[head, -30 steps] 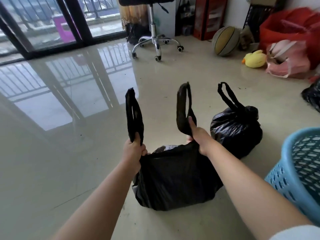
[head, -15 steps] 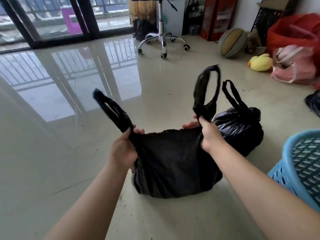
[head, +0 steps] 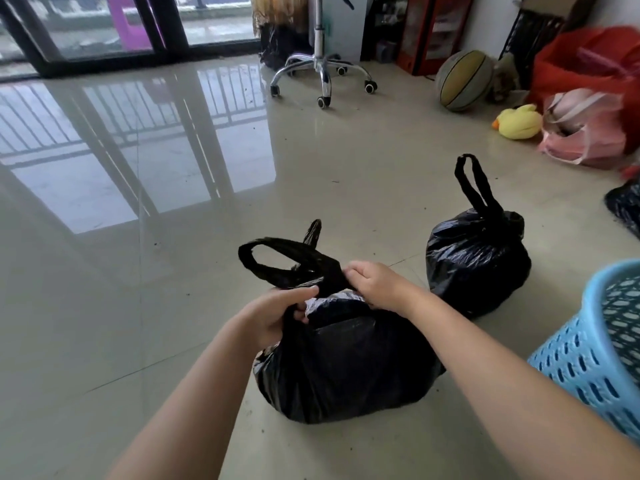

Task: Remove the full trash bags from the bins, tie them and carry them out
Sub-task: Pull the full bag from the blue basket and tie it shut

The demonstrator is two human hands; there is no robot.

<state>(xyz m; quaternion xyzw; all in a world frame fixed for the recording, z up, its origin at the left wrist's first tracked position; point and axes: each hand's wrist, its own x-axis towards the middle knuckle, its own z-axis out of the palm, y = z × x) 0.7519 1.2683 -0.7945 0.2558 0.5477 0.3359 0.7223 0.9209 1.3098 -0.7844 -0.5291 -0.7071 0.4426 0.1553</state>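
Tying is in hand: on the floor [head: 173, 341] beside the blue bin [head: 595, 362], the left hand [head: 273, 317] and right hand [head: 377, 285] each grip a crossed handle of the near bag [head: 346, 368], so next comes pulling the knot snug.

A bulging black plastic trash bag [head: 341, 365] is set on the floor, its loop handles crossed at its mouth. At two o'clock, a knotted black plastic bag [head: 478, 258] is seen upright.
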